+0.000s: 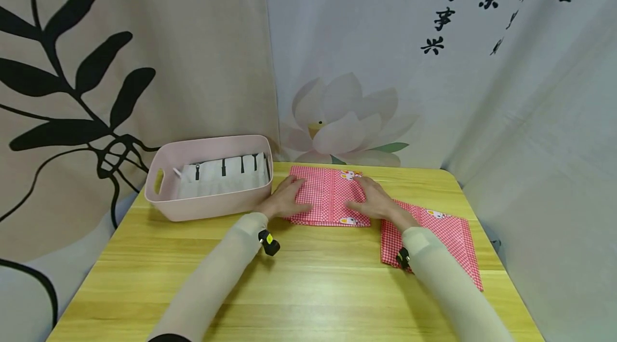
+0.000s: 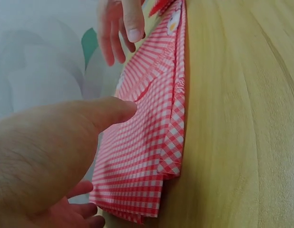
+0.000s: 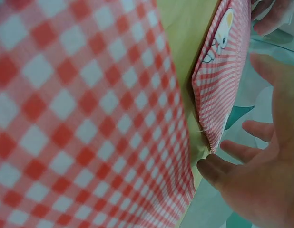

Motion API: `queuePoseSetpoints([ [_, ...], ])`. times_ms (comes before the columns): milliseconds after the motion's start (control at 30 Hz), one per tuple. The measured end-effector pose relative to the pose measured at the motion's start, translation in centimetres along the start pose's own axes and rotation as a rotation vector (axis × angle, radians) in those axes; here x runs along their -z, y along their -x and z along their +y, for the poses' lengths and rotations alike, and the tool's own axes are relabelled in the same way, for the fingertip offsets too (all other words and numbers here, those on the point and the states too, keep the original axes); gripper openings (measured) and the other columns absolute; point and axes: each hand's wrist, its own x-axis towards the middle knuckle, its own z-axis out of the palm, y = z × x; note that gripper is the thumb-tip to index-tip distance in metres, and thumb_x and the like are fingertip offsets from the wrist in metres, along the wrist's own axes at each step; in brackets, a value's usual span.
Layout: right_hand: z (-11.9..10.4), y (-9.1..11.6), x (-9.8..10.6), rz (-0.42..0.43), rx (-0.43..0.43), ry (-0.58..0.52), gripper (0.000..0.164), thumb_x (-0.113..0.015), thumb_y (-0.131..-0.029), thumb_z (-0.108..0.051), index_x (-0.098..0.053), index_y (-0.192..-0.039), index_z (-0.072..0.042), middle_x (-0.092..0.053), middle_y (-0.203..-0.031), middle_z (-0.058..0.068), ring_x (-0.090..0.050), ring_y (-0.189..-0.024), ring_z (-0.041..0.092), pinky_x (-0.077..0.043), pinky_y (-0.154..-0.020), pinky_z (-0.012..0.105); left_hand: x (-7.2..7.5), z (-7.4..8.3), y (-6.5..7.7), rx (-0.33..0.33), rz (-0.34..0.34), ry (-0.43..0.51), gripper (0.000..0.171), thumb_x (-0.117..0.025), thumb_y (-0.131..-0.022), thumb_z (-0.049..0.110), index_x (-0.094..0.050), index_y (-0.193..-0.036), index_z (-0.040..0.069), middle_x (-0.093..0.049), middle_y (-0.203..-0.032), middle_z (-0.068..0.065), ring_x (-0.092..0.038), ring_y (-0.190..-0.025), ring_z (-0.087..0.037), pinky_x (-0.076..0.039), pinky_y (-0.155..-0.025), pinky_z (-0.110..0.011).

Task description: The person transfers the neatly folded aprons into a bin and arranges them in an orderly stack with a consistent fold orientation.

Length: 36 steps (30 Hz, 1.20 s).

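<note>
A folded red-and-white checked cloth (image 1: 325, 197) with white cartoon animal patches lies flat near the back of the table. Around its left edge my left hand (image 1: 285, 200) is spread, thumb over the fabric. On the opposite edge is my right hand (image 1: 375, 200), fingers extended and slightly bent. In the left wrist view, layered hems show along the near side of the folded cloth (image 2: 137, 156). A second checked cloth (image 1: 453, 240) lies to the right, partly beneath my right forearm. The right wrist view has this second cloth (image 3: 90, 104) close up, with my right hand (image 3: 261, 156) past it, fingers apart.
A pale pink plastic basket (image 1: 212, 208) with a handle hole stands left of my left hand. Inside are several white pouches (image 1: 222, 177) with dark zip pulls. The wooden table (image 1: 308, 288) meets printed curtains (image 1: 207, 53) at the back.
</note>
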Motion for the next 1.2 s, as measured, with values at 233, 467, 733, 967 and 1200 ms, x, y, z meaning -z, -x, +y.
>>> queuePoseSetpoints([
  [233,0.4,-0.3,-0.3,-0.019,-0.031,0.026,0.105,-0.074,-0.102,-0.059,-0.024,-0.18,-0.009,-0.019,-0.187,0.028,-0.019,-0.174,0.053,-0.025,-0.139,0.075,-0.6,-0.6,-0.5,0.046,-0.059,-0.022,0.102,-0.074,-0.102,0.052,-0.025,-0.18,0.009,-0.004,-0.192,-0.021,0.0,-0.18,-0.038,-0.011,-0.147,-0.061],
  [467,0.8,-0.5,-0.6,-0.054,-0.066,0.04,0.113,-0.075,-0.099,-0.065,-0.02,-0.182,-0.012,-0.008,-0.189,0.027,-0.012,-0.176,0.053,-0.022,-0.14,0.074,-1.5,-1.0,-1.1,0.073,-0.082,-0.014,0.112,-0.078,-0.097,0.063,-0.022,-0.182,0.014,0.01,-0.191,-0.019,0.008,-0.179,-0.041,-0.006,-0.145,-0.066],
  [733,1.1,-0.3,-1.1,-0.085,-0.073,0.081,0.117,-0.071,-0.097,-0.075,-0.017,-0.183,-0.016,0.0,-0.191,0.026,-0.002,-0.176,0.055,-0.015,-0.139,0.08,-2.3,-1.0,-1.2,0.091,-0.054,0.027,0.131,-0.086,-0.084,0.077,-0.022,-0.182,0.02,0.019,-0.189,-0.021,0.011,-0.178,-0.045,-0.011,-0.141,-0.076],
  [967,1.6,0.0,-1.6,-0.087,-0.051,0.103,0.117,-0.067,-0.097,-0.079,-0.016,-0.183,-0.02,0.004,-0.191,0.023,0.001,-0.177,0.054,-0.012,-0.139,0.081,-2.6,-0.8,-1.0,0.121,-0.042,0.053,0.133,-0.091,-0.08,0.073,-0.022,-0.182,0.022,0.021,-0.189,-0.021,0.015,-0.178,-0.046,-0.011,-0.14,-0.079],
  [1200,1.7,0.0,-1.9,-0.07,-0.036,0.087,0.117,-0.067,-0.097,-0.081,-0.017,-0.183,-0.02,0.004,-0.191,0.022,0.002,-0.177,0.051,-0.009,-0.141,0.078,-3.4,-1.6,-2.1,0.131,-0.034,0.008,0.131,-0.087,-0.082,0.076,-0.02,-0.183,0.024,0.016,-0.19,-0.023,0.014,-0.178,-0.045,-0.012,-0.141,-0.077],
])
